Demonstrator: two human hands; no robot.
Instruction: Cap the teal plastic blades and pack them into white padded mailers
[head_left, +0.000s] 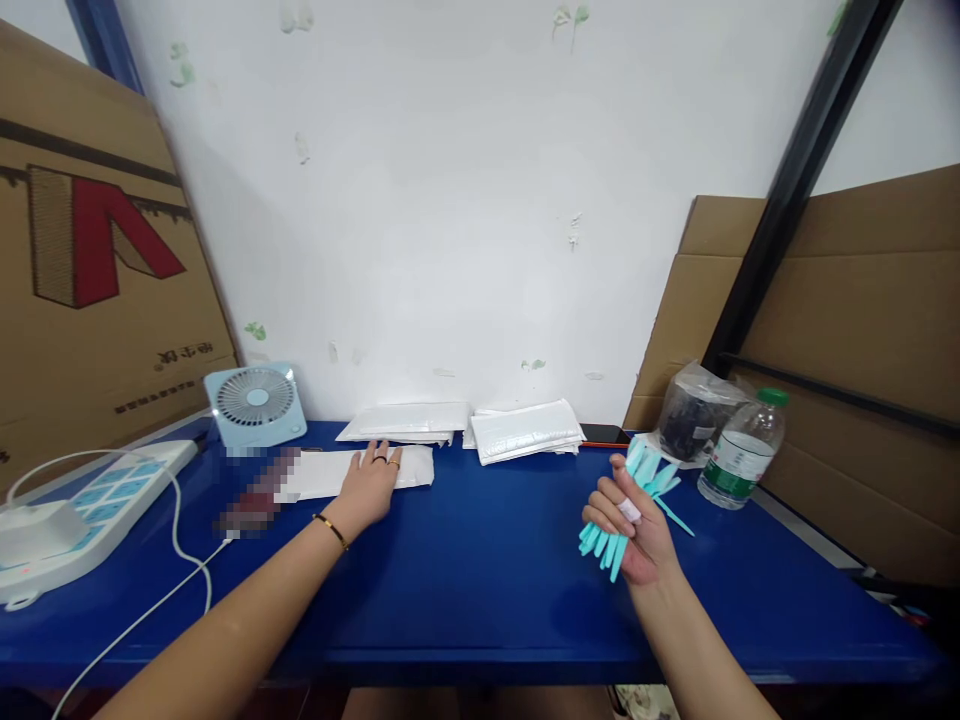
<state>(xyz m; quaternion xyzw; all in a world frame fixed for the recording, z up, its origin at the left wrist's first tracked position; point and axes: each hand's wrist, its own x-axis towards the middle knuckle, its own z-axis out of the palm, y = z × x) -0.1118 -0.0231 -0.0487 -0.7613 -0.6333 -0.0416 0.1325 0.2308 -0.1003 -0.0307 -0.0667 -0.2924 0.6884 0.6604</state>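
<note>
Around you on the blue table (480, 590) stand a fan (259, 400), a power strip (112, 500) and a green-capped bottle (742, 455), with white packets (525, 430) by the wall. Your left hand (371, 483) lies flat, palm down, on a white sleeve (414, 466); your right (630, 520), raised, clenches turquoise sticks (606, 545). The left box (97, 230) bears printed characters, mirrored.

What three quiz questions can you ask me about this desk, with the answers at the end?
1. True or false: the right hand is gripping a bunch of sticks.
2. What colour is the cap on the bottle? A) red B) green C) yellow
3. Fill the gap: the fan stands on the ____ side of the desk.

Key: 1 true; 2 B; 3 left.
</note>
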